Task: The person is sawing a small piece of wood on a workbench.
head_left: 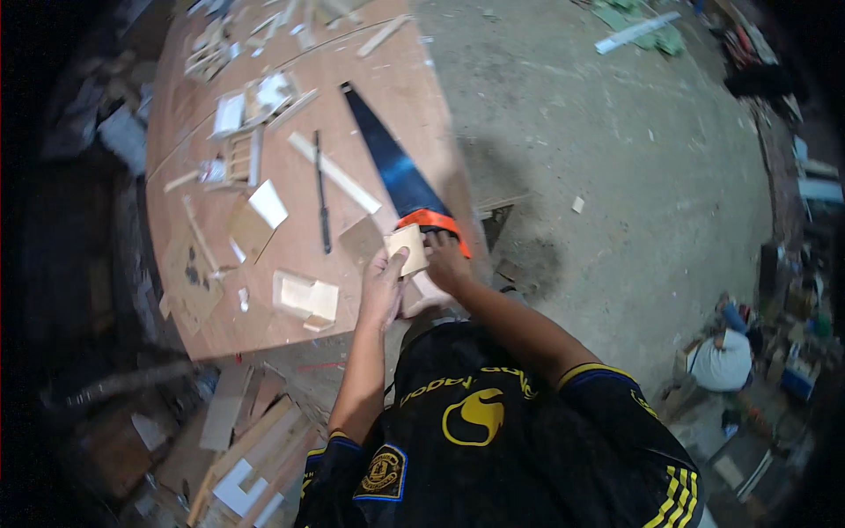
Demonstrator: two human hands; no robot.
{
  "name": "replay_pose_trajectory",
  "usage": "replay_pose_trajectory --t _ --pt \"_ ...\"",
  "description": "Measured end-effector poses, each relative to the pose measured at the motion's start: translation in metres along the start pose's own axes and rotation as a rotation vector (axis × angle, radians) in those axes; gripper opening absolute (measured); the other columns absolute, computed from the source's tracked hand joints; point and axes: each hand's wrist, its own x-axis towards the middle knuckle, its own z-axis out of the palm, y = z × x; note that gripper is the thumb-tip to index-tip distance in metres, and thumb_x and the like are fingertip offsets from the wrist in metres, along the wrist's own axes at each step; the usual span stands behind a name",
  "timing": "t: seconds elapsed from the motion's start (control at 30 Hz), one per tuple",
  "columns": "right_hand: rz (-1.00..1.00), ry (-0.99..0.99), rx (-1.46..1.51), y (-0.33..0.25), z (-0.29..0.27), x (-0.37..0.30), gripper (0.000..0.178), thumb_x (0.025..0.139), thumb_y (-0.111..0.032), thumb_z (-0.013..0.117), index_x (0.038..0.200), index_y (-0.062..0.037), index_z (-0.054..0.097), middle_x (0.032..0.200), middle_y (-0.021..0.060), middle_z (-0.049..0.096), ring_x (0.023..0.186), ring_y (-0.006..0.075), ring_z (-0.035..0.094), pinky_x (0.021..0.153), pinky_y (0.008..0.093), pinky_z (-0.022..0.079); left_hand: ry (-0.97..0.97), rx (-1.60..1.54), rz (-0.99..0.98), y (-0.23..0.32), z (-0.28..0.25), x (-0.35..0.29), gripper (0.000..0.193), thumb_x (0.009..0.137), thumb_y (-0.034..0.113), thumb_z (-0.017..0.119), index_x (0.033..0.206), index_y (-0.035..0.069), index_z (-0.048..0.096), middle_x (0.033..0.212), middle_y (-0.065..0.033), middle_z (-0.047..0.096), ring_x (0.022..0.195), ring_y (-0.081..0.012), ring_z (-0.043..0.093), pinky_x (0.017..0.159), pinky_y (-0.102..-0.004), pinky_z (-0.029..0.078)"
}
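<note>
My left hand [383,283] pinches a small pale square of wood [407,247], its thumb lying on top. Just right of it, my right hand [446,262] is at the handle of a handsaw [393,164], fingers curled over the dark grip; the far side of that grip is hidden. The saw lies on the table, its dark blade running away from me to the far left and its orange handle end near the table's right edge. A thin brown square piece [362,241] shows beside the left hand, partly behind the held wood.
The wooden table [290,238] carries a thin dark rod-like tool [322,198], a long wood strip [336,173], a small open box-like piece [305,297], a stained board [195,280] and a little slatted wooden frame [239,158]. Concrete floor [607,158] extends right; scrap boards [251,440] lie below left.
</note>
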Motion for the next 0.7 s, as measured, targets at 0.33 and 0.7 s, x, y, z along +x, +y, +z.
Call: replay_pose_trajectory --t 0.33,0.7 --pt "0.123 0.326 0.672 0.103 -0.043 -0.061 0.03 0.08 -0.01 0.059 0.109 -0.0067 0.062 0.104 0.0156 0.058 0.1 0.033 0.057 0.086 0.0418 0.048 0.009 0.792 0.347 -0.06 0.059 0.092 0.03 0.098 0.018 0.05 0.123 -0.001 0.052 0.108 -0.012 0.063 0.097 -0.018 0.061 0.084 -0.0301 0.047" --pt "0.974 -0.158 0.685 0.398 0.071 -0.262 0.025 0.079 -0.019 0.062 0.103 -0.0095 0.066 0.091 0.0156 0.066 0.085 0.0329 0.064 0.076 0.0408 0.05 0.201 1.622 0.481 -0.177 0.072 0.145 0.039 0.094 0.014 0.05 0.129 -0.002 0.05 0.137 -0.0256 0.046 0.134 -0.0388 0.037 0.116 -0.0539 0.01"
